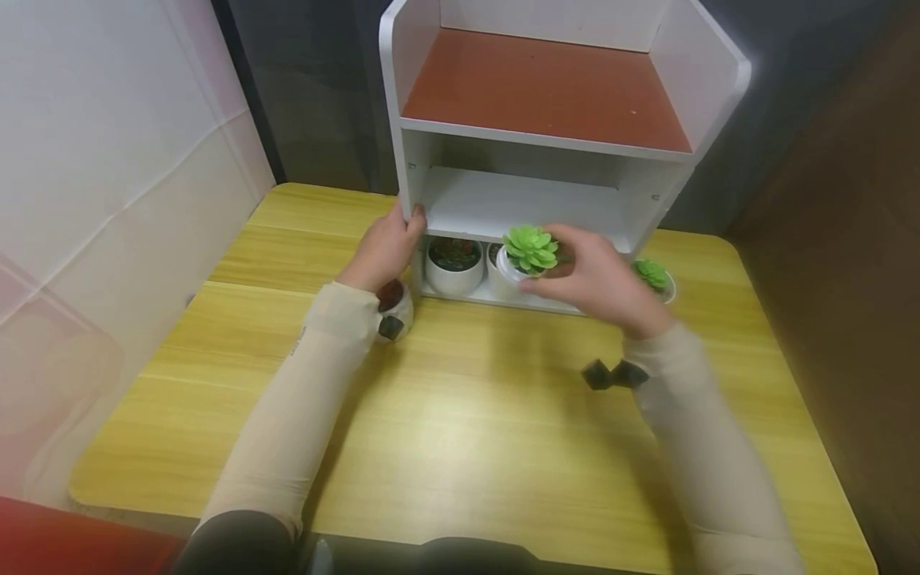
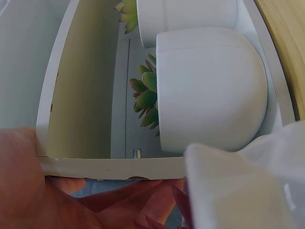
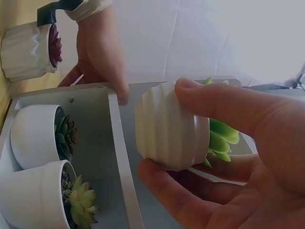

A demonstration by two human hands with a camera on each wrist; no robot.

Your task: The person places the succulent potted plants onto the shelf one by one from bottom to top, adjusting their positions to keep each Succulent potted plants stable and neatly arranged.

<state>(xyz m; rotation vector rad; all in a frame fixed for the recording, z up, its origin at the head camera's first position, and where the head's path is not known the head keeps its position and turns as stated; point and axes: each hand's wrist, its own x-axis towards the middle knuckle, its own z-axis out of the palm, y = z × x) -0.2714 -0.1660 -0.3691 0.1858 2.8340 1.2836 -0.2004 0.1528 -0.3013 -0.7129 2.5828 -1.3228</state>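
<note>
Tabletop below, succulent in right hand

Bright green succulent, ribbed white pot, white shelf unit with reddish-brown upper board, yellow wood-grain tabletop

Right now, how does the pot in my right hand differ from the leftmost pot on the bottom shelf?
The held pot has wavy ribs; the leftmost pot is smooth. The held pot's leaves are bright green; the leftmost pot's are darker, with red. Your right hand grips the held pot; the leftmost pot stands on the bottom shelf. Both are whitish with succulents.
</note>
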